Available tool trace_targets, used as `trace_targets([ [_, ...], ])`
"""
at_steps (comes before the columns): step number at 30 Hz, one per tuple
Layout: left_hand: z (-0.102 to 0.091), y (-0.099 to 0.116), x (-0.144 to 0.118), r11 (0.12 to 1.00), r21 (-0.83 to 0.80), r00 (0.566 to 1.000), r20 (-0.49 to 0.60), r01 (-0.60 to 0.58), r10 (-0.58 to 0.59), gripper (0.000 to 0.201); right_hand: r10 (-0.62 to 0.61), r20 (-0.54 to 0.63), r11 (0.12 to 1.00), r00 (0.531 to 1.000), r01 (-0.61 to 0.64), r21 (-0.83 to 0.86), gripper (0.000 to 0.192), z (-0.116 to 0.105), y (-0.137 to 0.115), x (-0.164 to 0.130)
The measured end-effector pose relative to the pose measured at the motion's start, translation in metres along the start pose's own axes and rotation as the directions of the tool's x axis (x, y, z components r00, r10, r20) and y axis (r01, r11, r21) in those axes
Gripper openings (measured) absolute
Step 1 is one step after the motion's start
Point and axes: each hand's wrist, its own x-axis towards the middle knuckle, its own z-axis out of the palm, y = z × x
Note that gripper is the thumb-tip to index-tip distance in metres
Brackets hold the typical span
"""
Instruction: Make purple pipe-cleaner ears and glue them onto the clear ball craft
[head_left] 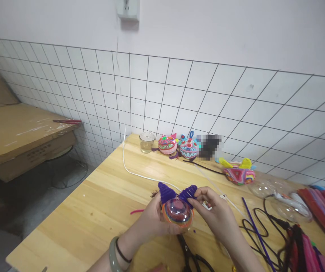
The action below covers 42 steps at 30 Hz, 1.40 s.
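My left hand [152, 217] is wrapped round the left side of a clear plastic ball [178, 210], its thumb along the bottom. Bands of orange, yellow and blue fuzzy pipe cleaner circle the ball. Two pointed purple pipe-cleaner ears [167, 192] stand up from its top. With thumb and fingertips, my right hand [211, 206] pinches the outer edge of the right ear. Black-handled scissors [190, 257] lie on the table just below the ball. A pink pipe cleaner [136, 211] pokes out behind my left wrist.
Along the wall stand a glass of liquid [147, 142] and decorated balls, one pink [167, 145], one light blue [188, 146]. A colourful piece with yellow ears [239, 172] sits farther right. Clear plastic shells [264, 187], black cord [260, 234], a purple pipe cleaner [257, 230] and pipe-cleaner bundles [322, 211] crowd the right.
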Motion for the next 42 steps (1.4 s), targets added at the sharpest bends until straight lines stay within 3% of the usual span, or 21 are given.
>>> trace_targets([
  [24,-0.001,-0.0004,0.0003,1.0,0.009,1.0,-0.008,0.01,-0.01,0.067,0.032,-0.025,0.996,0.999,-0.03,0.079,0.023,0.0044,0.0063,0.0008],
  [42,0.0001,-0.0026,-0.0001,1.0,0.024,0.999,-0.049,0.01,-0.009,0.069,-0.004,-0.017,1.0,1.0,0.004,-0.009,0.021,0.0003,0.001,0.0003],
])
